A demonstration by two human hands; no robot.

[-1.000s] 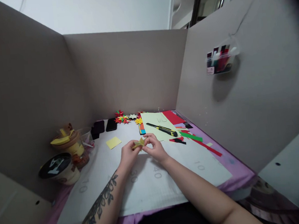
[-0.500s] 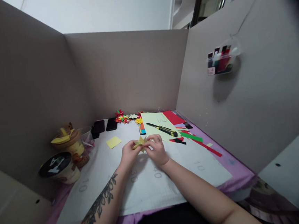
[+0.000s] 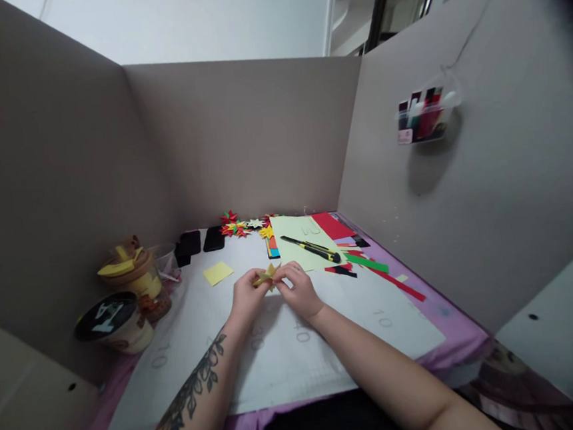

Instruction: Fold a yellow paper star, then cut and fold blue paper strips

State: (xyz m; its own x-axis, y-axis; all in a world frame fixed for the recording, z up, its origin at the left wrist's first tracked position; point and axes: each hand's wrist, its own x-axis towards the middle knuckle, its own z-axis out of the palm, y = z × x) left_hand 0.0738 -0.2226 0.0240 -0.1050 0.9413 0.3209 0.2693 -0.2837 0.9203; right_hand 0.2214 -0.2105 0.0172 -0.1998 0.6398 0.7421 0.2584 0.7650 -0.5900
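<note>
A small folded yellow paper star (image 3: 270,274) is held just above the white sheet between both hands. My left hand (image 3: 248,293) pinches its left side. The fingers of my right hand (image 3: 299,290) are closed at its right side, covering part of it. To the left lies a square yellow paper (image 3: 218,273). Beyond my right hand, a black and yellow utility knife (image 3: 314,249) rests on a pale green sheet (image 3: 287,227). Finished paper stars in red, yellow, green and white (image 3: 237,228) sit in a cluster at the back.
On the left stand a black-lidded tub (image 3: 115,323), a brown and yellow container (image 3: 134,275) and a clear cup (image 3: 166,260). Two dark phones (image 3: 214,239) lie behind. Red and green paper strips (image 3: 368,261) spread to the right. Grey panels (image 3: 253,124) enclose the table.
My right fingers have shifted slightly lower on the paper star, and more of its points now show. Both hands otherwise stay in place.
</note>
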